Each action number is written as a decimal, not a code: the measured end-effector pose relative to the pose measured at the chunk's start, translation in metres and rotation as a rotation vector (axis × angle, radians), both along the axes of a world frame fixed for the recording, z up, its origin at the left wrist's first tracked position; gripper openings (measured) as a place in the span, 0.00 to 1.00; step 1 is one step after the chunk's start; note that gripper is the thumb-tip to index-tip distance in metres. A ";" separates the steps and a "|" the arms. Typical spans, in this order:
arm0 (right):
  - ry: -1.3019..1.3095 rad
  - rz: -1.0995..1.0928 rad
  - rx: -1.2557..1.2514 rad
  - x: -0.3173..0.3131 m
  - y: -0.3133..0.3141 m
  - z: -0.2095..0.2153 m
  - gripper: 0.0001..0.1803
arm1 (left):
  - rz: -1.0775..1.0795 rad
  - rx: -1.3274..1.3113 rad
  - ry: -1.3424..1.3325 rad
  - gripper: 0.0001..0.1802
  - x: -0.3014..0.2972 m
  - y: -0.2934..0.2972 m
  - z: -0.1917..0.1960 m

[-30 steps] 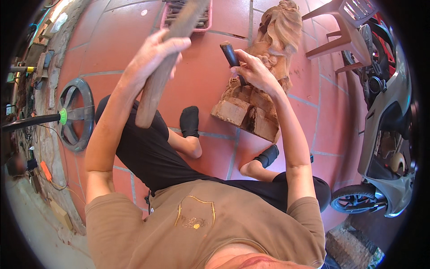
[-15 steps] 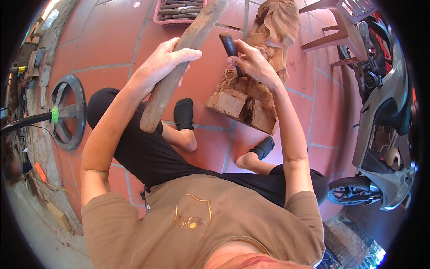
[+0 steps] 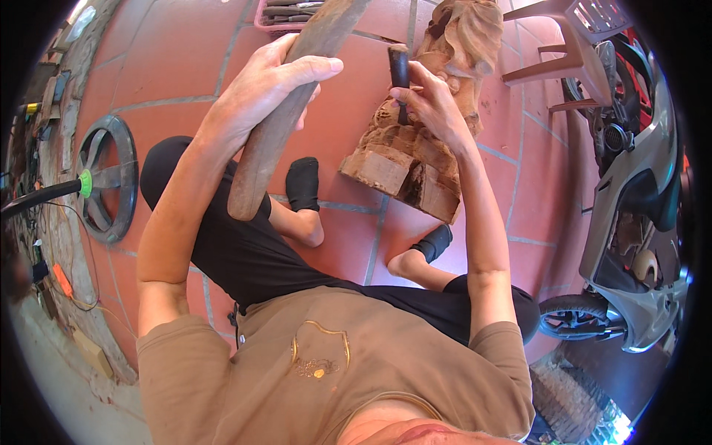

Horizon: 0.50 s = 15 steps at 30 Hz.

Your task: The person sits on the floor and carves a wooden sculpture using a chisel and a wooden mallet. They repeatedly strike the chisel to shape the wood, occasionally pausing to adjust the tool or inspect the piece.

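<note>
My left hand (image 3: 259, 89) is closed around a long, worn wooden club (image 3: 271, 141), which slants from near my left knee up toward the far middle. In my right hand (image 3: 434, 104) I grip a chisel with a dark handle (image 3: 400, 70), held nearly upright. The chisel's lower end meets the carved wooden figure (image 3: 437, 126), though my fingers and the carving hide its exact tip. The figure lies on the floor, its blocky base toward me and flowing carved folds at the far end. The club is apart from the chisel.
A pink basket (image 3: 261, 24) of tools sits on the red tiled floor (image 3: 170, 67) at the far side. On the left stands a dark wheel-shaped base (image 3: 108, 178). A plastic chair (image 3: 575, 55) and a grey motorbike (image 3: 630, 215) stand at the right. My feet rest before the carving.
My right hand and the chisel have shifted slightly right along the carving. My left hand has moved slightly farther away, the club still in it.
</note>
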State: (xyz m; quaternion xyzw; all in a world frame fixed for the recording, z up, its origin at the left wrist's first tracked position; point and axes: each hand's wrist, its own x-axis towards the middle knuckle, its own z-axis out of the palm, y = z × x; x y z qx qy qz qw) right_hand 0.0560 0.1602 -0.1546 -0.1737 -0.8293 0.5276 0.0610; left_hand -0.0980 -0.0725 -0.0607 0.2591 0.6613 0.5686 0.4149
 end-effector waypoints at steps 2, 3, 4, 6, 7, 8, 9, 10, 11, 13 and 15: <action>-0.028 0.039 0.046 -0.006 0.001 -0.001 0.23 | 0.013 0.000 0.012 0.22 0.000 -0.001 0.000; -0.046 0.061 0.060 -0.009 0.002 -0.003 0.23 | 0.019 0.001 0.017 0.22 0.000 -0.001 0.000; -0.063 0.082 0.074 -0.012 0.004 -0.005 0.23 | 0.018 0.002 0.013 0.22 -0.001 -0.002 -0.001; -0.051 0.109 0.102 -0.016 0.006 -0.014 0.23 | 0.018 0.002 0.008 0.22 -0.002 -0.002 -0.002; -0.045 0.122 0.116 -0.017 0.008 -0.018 0.23 | 0.024 0.005 0.005 0.22 -0.002 -0.003 -0.001; -0.069 0.122 0.131 -0.018 0.005 -0.016 0.23 | 0.032 0.007 0.000 0.22 -0.002 -0.004 -0.001; -0.093 0.121 0.147 -0.021 0.002 -0.013 0.23 | 0.040 0.009 -0.006 0.21 -0.002 -0.006 0.000; -0.117 0.120 0.162 -0.022 0.000 -0.011 0.23 | 0.050 0.018 -0.008 0.21 -0.002 -0.007 0.001; -0.107 0.123 0.141 -0.022 0.000 -0.012 0.22 | 0.056 0.030 -0.011 0.21 -0.001 -0.007 0.002; -0.089 0.128 0.101 -0.021 0.002 -0.013 0.22 | 0.073 0.053 -0.004 0.21 -0.002 -0.008 0.001; -0.116 0.165 0.180 -0.024 0.000 -0.009 0.21 | 0.098 0.074 0.016 0.22 -0.002 -0.008 -0.002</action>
